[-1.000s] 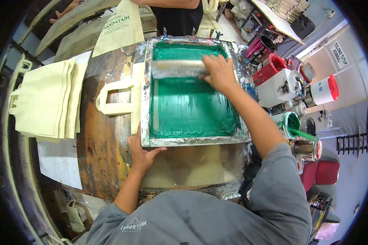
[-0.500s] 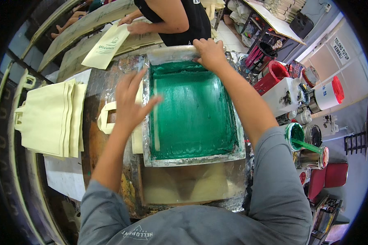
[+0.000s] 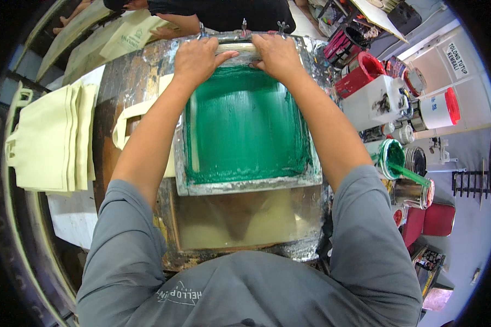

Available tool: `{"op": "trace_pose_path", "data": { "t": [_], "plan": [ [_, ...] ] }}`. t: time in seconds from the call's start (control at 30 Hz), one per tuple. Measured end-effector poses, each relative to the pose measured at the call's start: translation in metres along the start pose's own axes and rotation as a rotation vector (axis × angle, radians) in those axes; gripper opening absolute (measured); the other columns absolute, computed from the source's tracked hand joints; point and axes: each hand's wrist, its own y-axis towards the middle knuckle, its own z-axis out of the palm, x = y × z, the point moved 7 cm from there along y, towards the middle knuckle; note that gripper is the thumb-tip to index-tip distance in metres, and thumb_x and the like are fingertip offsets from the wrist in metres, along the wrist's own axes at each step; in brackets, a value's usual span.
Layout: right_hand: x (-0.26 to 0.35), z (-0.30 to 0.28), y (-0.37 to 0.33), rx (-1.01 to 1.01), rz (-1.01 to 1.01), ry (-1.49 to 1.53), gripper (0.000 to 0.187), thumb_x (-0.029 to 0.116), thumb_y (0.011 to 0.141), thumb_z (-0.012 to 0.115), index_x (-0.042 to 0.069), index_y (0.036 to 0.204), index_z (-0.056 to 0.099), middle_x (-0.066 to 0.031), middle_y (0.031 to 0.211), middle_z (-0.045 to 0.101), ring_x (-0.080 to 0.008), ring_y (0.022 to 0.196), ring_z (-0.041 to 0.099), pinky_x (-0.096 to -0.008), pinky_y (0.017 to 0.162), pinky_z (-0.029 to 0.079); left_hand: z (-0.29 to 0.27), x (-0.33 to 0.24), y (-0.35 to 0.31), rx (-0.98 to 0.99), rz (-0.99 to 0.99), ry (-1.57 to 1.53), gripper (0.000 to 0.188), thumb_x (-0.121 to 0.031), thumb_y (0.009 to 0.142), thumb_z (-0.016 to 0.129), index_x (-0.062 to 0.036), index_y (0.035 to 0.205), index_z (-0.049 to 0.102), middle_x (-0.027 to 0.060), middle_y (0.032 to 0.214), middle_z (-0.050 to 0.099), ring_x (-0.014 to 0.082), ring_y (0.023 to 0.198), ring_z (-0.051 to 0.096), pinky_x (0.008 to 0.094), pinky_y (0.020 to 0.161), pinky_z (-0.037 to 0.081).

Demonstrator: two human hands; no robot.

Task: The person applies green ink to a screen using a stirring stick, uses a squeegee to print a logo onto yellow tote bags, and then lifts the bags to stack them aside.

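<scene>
A silk-screen frame (image 3: 251, 188) lies flat in front of me, its mesh coated with wet green ink (image 3: 245, 131). Across its far end stands a squeegee (image 3: 237, 53) with a pale handle. My left hand (image 3: 198, 62) grips the handle's left part, thumb lying along it. On the right part, my right hand (image 3: 278, 57) has its fingers wrapped over the far side. The blade is hidden below the handle and hands. A cream bag (image 3: 130, 122) sticks out from under the frame's left side, its looped handle beside my left forearm.
A stack of cream bags (image 3: 52, 139) lies at left. Ink cans, one green-stained container (image 3: 390, 158) and a red bucket (image 3: 360, 76) crowd the right side. Metal clamps (image 3: 244, 28) stand at the frame's far edge. Beyond, a co-worker in black (image 3: 229, 16) is beside a printed bag (image 3: 133, 35).
My left hand has gone from the air over the frame's left side to the squeegee handle. My right hand stays on it. The co-worker has leaned down, lowering the printed bag among the boards.
</scene>
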Motion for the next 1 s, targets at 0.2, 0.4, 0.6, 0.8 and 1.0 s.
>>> {"op": "trace_pose_path", "data": {
  "t": [0.2,0.4,0.6,0.8,1.0],
  "plan": [
    [0.042,-0.039,-0.077,-0.025,0.006,0.039,0.053,0.033,0.076,0.090,0.013,0.116,0.060,-0.0058,0.106,0.070,-0.0314,0.100,0.070,-0.0498,0.082,0.050,-0.054,-0.041,-0.067,0.003,-0.013,-0.055,0.062,-0.068,0.094,0.065,-0.0079,0.078,0.061,0.0118,0.075,0.067,0.0347,0.069,0.067,0.0471,0.062,0.052],
    [0.090,-0.084,-0.168,0.095,0.015,0.111,0.054,0.023,0.076,0.089,0.015,0.122,0.062,-0.0057,0.105,0.069,-0.0287,0.101,0.067,-0.0461,0.083,0.045,-0.124,-0.097,-0.145,0.069,-0.025,-0.072,0.057,-0.067,0.089,0.069,-0.0117,0.079,0.063,0.0067,0.074,0.064,0.0280,0.068,0.065,0.0405,0.064,0.050],
    [0.098,-0.102,-0.184,0.156,0.011,0.137,0.055,0.026,0.077,0.089,0.015,0.123,0.062,-0.0046,0.102,0.066,-0.0277,0.099,0.064,-0.0464,0.082,0.043,-0.149,-0.109,-0.156,0.107,-0.076,-0.145,0.057,-0.065,0.087,0.073,-0.0097,0.081,0.062,0.0067,0.073,0.061,0.0290,0.071,0.063,0.0423,0.069,0.049],
    [0.121,-0.101,-0.236,0.036,0.017,0.084,0.053,0.029,0.078,0.088,0.013,0.121,0.063,-0.0066,0.103,0.062,-0.0280,0.103,0.059,-0.0472,0.090,0.041,-0.201,-0.095,-0.221,-0.092,-0.228,-0.334,0.087,-0.068,0.070,0.087,-0.0034,0.126,0.071,0.0116,0.112,0.059,0.0337,0.109,0.055,0.0497,0.098,0.043],
    [0.137,-0.114,-0.252,-0.004,0.115,0.218,0.048,0.048,0.082,0.083,0.011,0.109,0.068,-0.0081,0.103,0.061,-0.0300,0.102,0.055,-0.0511,0.097,0.039,-0.151,-0.048,-0.299,0.330,-0.535,-0.319,0.098,-0.059,0.057,0.096,-0.0093,0.137,0.071,0.0093,0.109,0.060,0.0308,0.111,0.052,0.0461,0.101,0.036]
  ]
}}
